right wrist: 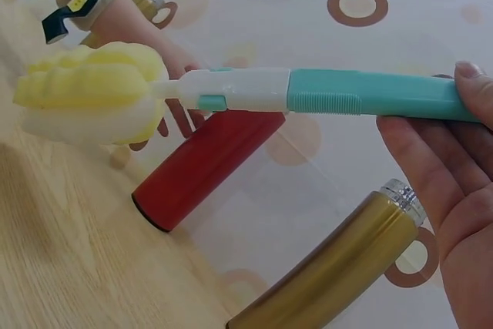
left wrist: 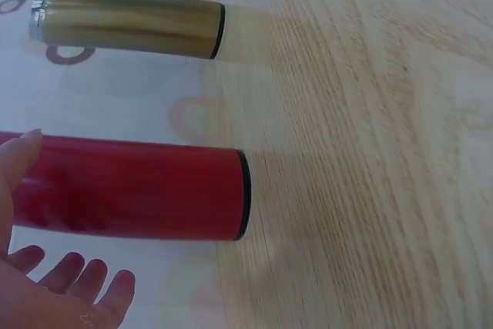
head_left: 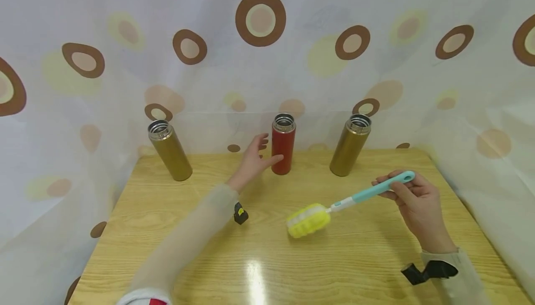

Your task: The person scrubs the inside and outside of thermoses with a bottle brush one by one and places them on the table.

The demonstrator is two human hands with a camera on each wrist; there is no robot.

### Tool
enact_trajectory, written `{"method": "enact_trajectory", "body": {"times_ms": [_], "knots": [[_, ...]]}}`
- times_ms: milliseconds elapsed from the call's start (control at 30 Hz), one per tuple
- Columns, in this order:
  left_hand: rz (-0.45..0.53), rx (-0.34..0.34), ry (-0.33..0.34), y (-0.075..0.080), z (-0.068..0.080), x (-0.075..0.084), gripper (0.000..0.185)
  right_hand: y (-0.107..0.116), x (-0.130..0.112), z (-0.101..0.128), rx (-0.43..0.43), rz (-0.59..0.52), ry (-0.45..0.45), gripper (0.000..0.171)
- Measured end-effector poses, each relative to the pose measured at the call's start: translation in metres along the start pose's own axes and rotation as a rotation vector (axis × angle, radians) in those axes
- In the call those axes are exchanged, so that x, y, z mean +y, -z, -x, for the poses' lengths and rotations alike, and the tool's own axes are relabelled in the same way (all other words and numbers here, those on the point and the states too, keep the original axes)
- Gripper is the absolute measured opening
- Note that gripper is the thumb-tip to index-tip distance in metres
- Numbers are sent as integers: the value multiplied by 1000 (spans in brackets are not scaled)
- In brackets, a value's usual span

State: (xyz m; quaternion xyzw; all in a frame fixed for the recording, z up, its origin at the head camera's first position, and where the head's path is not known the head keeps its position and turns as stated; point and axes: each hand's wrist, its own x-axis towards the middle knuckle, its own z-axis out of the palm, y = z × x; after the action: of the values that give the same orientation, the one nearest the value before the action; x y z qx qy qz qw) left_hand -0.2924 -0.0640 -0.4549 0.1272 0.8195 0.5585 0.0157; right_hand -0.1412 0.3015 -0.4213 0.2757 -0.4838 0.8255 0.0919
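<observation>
Wooden table [head_left: 292, 268] with a light grain finish fills our near view, a spotted white curtain [head_left: 267, 63] hung behind it. Three lidless metal flasks stand upright along the far edge: gold flask far left [head_left: 170, 156], red cylindrical steel flask [head_left: 283, 144] in the middle, second gold flask [head_left: 350, 145] to the right, all well apart.

Step in hand, as we read it: reaching for the red flask while the brush waits. Our left hand [head_left: 254, 160] is out at the red flask, fingers spread wide and nearly straight, thumb tip at or just touching its side; the left wrist view shows the thumb against the red wall [left wrist: 131, 186] but no wrap round it yet. No grip so far.

Our right hand [head_left: 418, 203] pinches the teal plastic handle of the bottle brush [head_left: 355, 197], thumb on top, fingers curled under. Its yellow sponge head [head_left: 308, 220] points left, low over the table's middle; we cannot tell if it touches the wood.

Next move likely needs us to close the left fingers round the red flask and steady it, then line the sponge up with its open mouth.
</observation>
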Motion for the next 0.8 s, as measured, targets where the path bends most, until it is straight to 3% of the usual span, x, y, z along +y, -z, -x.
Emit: {"method": "enact_trajectory", "body": {"times_ms": [333,800], "knots": [[13,-2,-8,-19,-16,8,87,3,3,2,-9,8,-25,29],[80,44,12,-34,-26,2,78,4,2,3,-7,25,-12,29]]}}
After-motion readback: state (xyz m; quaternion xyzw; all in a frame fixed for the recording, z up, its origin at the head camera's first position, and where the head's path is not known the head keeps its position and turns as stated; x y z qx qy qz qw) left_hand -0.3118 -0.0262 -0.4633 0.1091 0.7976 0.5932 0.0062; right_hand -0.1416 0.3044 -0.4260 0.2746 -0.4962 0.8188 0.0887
